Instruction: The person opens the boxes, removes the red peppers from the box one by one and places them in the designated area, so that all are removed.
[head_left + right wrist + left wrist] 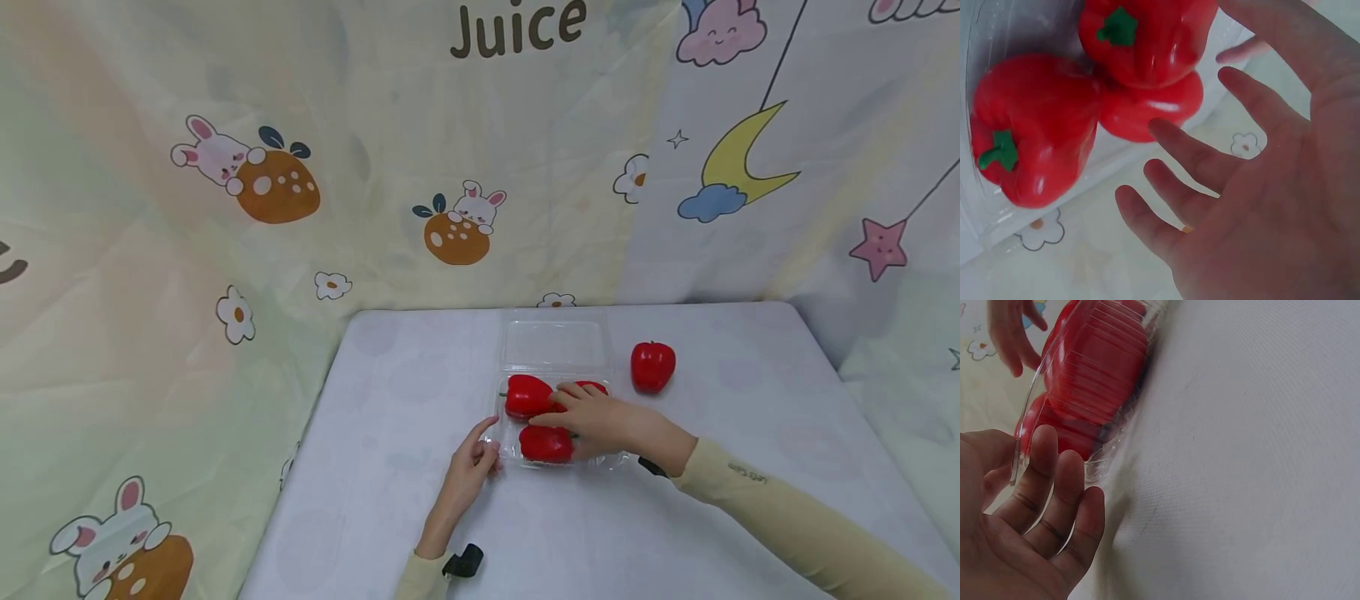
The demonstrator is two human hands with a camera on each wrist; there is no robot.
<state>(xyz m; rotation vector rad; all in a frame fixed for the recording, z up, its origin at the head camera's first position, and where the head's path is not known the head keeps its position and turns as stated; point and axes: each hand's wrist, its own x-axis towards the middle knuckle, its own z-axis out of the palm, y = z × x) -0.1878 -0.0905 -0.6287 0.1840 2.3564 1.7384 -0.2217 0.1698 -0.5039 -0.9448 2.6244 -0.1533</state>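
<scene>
A clear plastic clamshell box lies on the table with its lid folded back. Inside are red bell peppers with green stems, one at the far left, one in front, others partly covered by my right hand. That hand reaches over the box with its fingers spread; in the right wrist view its fingertips lie beside a pepper and grip nothing. My left hand is at the box's left edge, its thumb and fingers either side of the rim in the left wrist view.
Another red bell pepper stands on the white table, right of the box. Behind the table hangs a printed cloth with cartoon rabbits. A black wrist camera shows by the left sleeve.
</scene>
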